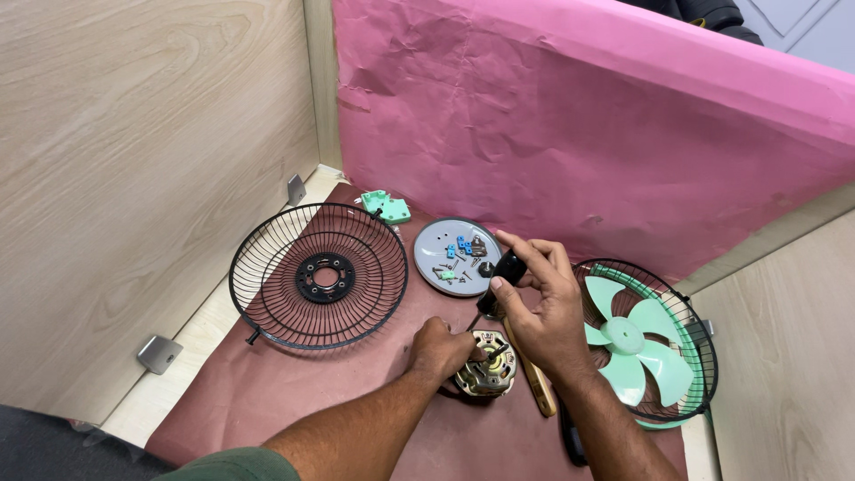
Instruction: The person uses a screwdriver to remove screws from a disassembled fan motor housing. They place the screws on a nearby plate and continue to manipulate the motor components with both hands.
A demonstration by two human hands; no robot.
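Note:
My left hand [438,349] grips the side of a small fan motor [489,367], a round metal body with copper windings, lying on the brown paper. My right hand [541,307] holds a screwdriver by its black handle [506,269], and the shaft slants down toward the top of the motor. A wooden-handled tool [539,385] lies under my right wrist, partly hidden.
A black wire fan guard [318,275] lies at the left. A grey round plate [434,248] holds screws and small blue parts. A green plastic piece [386,206] sits behind it. At the right, a green blade [623,337] rests in the other guard. Pink paper backs the bench.

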